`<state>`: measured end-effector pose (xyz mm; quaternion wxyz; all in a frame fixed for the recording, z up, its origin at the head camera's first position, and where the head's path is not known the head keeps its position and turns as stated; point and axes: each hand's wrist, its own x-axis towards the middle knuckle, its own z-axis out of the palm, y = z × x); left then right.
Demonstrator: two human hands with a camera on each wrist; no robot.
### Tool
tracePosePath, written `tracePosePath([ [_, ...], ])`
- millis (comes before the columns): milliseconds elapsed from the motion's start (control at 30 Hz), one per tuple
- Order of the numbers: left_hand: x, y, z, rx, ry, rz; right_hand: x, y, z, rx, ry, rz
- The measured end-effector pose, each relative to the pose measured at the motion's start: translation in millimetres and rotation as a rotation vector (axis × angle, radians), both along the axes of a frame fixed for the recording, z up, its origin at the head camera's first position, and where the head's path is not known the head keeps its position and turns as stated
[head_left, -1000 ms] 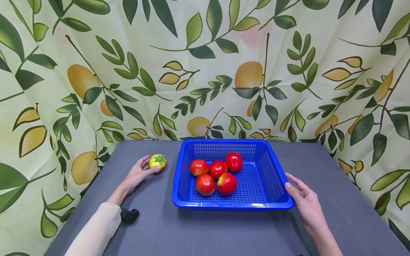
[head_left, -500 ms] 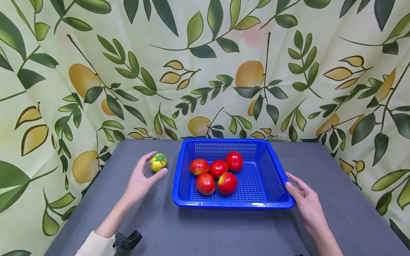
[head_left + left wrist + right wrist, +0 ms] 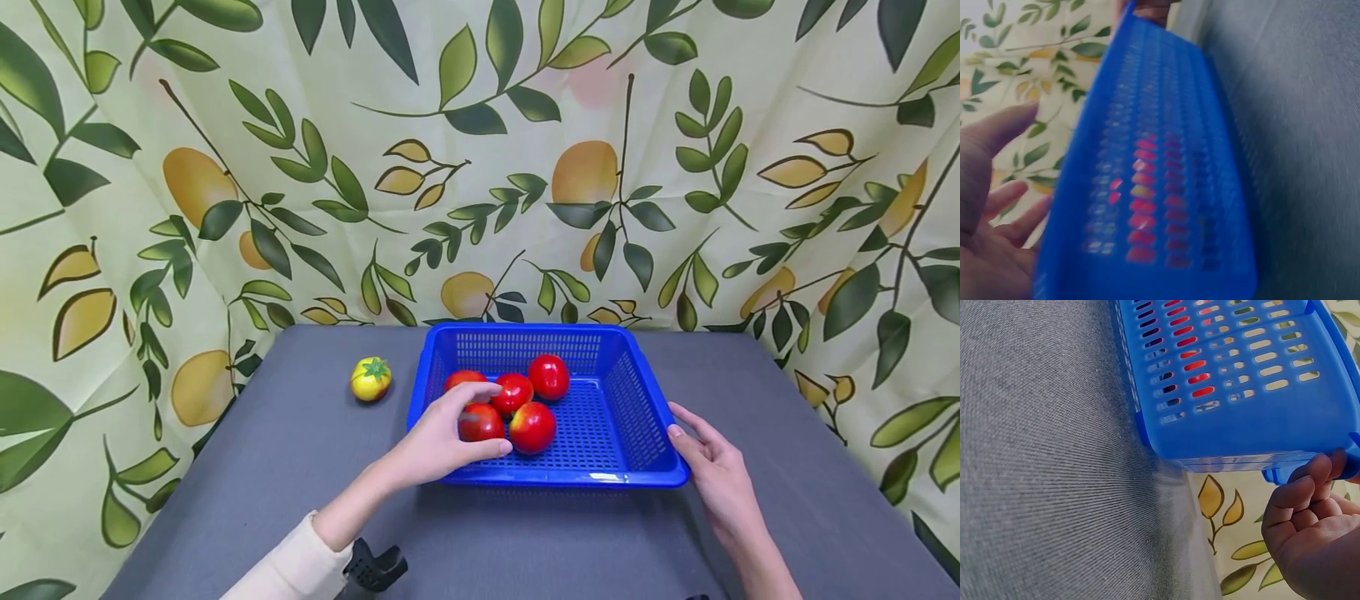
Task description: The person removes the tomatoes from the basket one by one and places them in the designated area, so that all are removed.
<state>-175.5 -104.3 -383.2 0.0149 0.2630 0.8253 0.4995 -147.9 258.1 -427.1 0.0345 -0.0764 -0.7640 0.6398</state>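
A blue basket (image 3: 555,480) with several red tomatoes (image 3: 548,377) stands on the grey table. Over its left front part is the left hand (image 3: 438,437), thumb and fingers spread around a front-left tomato (image 3: 482,424); contact with it cannot be told. The left wrist view shows that hand (image 3: 997,206) beyond the basket's wall (image 3: 1147,156). At the basket's right rim the right hand (image 3: 716,475) grips the edge, fingers curled under the rim in the right wrist view (image 3: 1319,531). A yellow tomato (image 3: 371,379) with a green top lies left of the basket.
Behind the grey table (image 3: 795,467) hangs a leaf-and-fruit patterned cloth (image 3: 480,167), which also runs along both sides. A black strap (image 3: 375,567) sits at the left wrist, near the table's front.
The left hand has left the yellow tomato, which stays on the table, and moved right over the basket. The right hand and basket have stayed in place.
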Motion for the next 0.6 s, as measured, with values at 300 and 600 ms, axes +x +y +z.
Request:
tracePosePath([
  [300,-25.1,27.7,-19.8,-0.052,-0.112,-0.068,-0.8,-1,-2.4,-0.021,-0.006,0.003],
  [600,-34.0,36.5,-26.2,-0.132,-0.119,-0.085,-1.5,-1,-0.6,-0.039,0.008,-0.003],
])
